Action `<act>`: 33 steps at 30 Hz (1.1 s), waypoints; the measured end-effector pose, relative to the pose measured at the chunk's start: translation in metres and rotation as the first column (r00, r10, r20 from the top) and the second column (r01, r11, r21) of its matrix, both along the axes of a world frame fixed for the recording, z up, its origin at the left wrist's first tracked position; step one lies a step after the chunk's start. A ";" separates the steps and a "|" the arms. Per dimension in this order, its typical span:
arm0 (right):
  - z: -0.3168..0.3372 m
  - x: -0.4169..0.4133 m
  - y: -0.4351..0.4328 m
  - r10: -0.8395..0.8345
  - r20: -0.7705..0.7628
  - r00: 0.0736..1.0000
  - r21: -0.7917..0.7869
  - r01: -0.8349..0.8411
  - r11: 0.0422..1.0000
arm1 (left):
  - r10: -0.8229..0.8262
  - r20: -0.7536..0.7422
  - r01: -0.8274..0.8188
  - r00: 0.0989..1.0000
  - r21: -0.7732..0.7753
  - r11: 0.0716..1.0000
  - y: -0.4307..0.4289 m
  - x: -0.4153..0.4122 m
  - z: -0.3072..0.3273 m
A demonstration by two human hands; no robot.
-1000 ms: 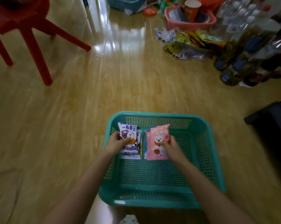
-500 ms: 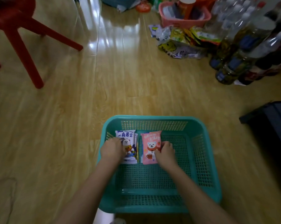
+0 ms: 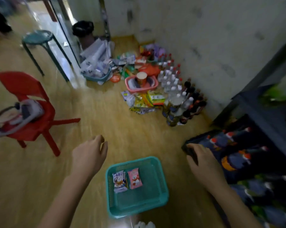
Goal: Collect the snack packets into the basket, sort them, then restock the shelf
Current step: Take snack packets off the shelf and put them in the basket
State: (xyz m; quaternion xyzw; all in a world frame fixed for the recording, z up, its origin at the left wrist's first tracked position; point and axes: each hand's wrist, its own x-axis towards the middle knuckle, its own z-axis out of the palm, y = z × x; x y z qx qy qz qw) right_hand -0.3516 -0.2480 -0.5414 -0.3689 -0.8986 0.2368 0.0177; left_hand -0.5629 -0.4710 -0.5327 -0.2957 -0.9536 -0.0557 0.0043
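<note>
A teal mesh basket [image 3: 160, 183] sits on the wooden floor below me. Inside it lie a white-and-blue snack packet [image 3: 119, 180] and a pink snack packet [image 3: 135, 178], side by side at the basket's left. My left hand [image 3: 89, 156] hovers above the floor left of the basket, fingers loosely curled, holding nothing. My right hand [image 3: 203, 163] rests flat on the corner of a dark shelf [image 3: 247, 155] at the right, holding nothing. The shelf carries bottles.
A red plastic chair [image 3: 32, 116] with a bag on it stands at the left, a green stool [image 3: 40, 45] behind it. Along the wall lie loose snack packets [image 3: 145, 101], a pink basket [image 3: 141, 83], a blue basket [image 3: 98, 74] and several bottles [image 3: 180, 96].
Both hands have let go of the two packets and lifted out of the basket. The view has risen and tilted up; my right hand now rests on the shelf corner.
</note>
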 end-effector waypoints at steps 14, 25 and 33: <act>0.391 0.205 -0.016 -0.358 -0.184 0.915 0.356 0.402 0.844 | -0.535 -0.272 0.592 0.800 0.213 0.778 0.112 0.118 0.390; 0.464 0.442 -0.111 -0.777 -0.345 0.527 0.384 0.835 0.395 | -0.863 -0.339 0.912 0.375 0.302 0.277 0.186 0.348 0.466; 0.478 0.567 -0.114 -0.848 -0.378 0.373 0.387 0.895 0.221 | -0.882 -0.417 0.919 0.218 0.391 0.042 0.233 0.508 0.483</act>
